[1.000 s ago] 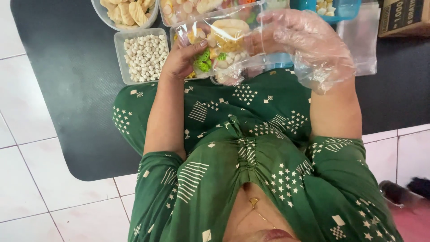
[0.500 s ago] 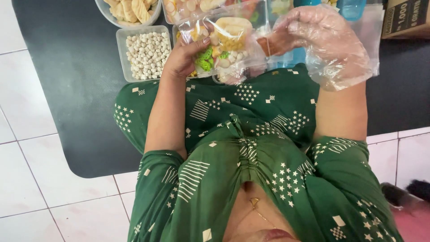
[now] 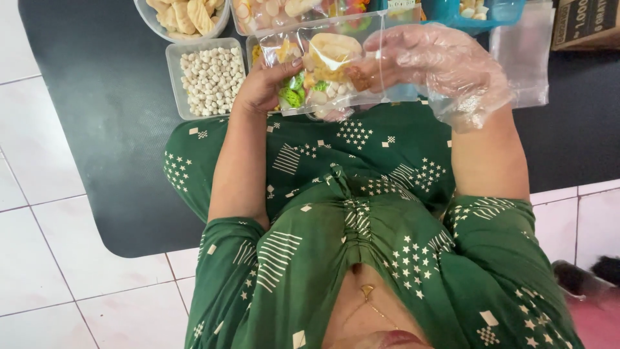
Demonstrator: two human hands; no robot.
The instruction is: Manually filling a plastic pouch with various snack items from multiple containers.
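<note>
I hold a clear plastic bag [image 3: 329,68] filled with mixed snacks: pale crackers, green pieces and a brown piece. My left hand [image 3: 263,87], bare, grips the bag's left side with the thumb over its front. My right hand [image 3: 429,61] wears a loose transparent plastic glove and pinches the bag's right side. The bag hangs above my lap, over my green patterned dress [image 3: 361,194].
A clear tub of small round white balls [image 3: 210,77] stands on the black mat [image 3: 103,116] left of my hands. A bowl of pale crackers [image 3: 184,16], a tub of mixed snacks [image 3: 271,13], a blue container [image 3: 478,10], empty plastic bags [image 3: 526,58] and a cardboard box [image 3: 588,22] lie behind.
The bag and both hands have stayed close together above my lap; my right hand has shifted slightly along the bag's right side.
</note>
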